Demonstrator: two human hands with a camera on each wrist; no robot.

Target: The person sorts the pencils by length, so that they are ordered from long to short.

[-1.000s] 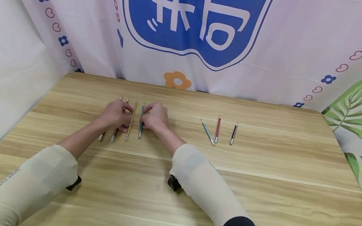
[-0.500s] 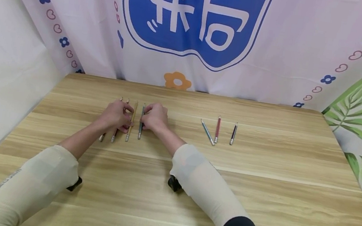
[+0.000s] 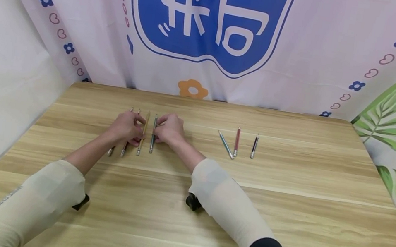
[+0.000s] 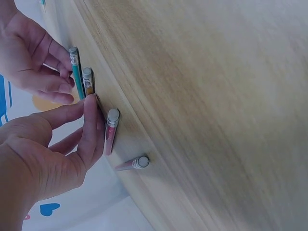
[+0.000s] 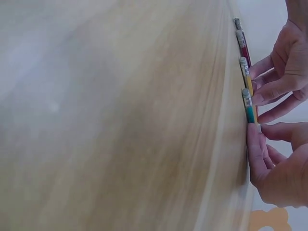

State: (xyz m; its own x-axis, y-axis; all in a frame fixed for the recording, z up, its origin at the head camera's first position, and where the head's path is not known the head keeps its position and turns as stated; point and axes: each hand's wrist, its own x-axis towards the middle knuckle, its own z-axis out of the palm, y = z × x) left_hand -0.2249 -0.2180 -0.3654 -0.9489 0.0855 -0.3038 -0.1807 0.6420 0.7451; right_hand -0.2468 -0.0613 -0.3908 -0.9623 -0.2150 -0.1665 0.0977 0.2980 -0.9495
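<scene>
In the head view, several pencils lie side by side on the left part of the wooden table, eraser ends toward me. My left hand (image 3: 128, 127) pinches the yellow pencil (image 3: 139, 148) with thumb and fingertips. Partly covered by that hand are a dark red pencil (image 3: 124, 149) and another pencil (image 3: 110, 151) at the far left. My right hand (image 3: 170, 129) pinches the green pencil (image 3: 151, 146), just right of the yellow one. Both wrist views show the silvery eraser ends, with the green pencil (image 5: 250, 111) close beside the yellow pencil (image 5: 248, 77).
Farther right on the table (image 3: 283, 218) lie a slanted blue pencil (image 3: 226, 144), a red pencil (image 3: 237, 141) and a dark pencil (image 3: 254, 146). The slanted one meets the red one near the erasers. A printed cloth (image 3: 314, 63) hangs behind the table.
The green pencil's eraser end has shifted slightly left, toward the yellow pencil. Both hands stay almost in place, and the head view has moved a little.
</scene>
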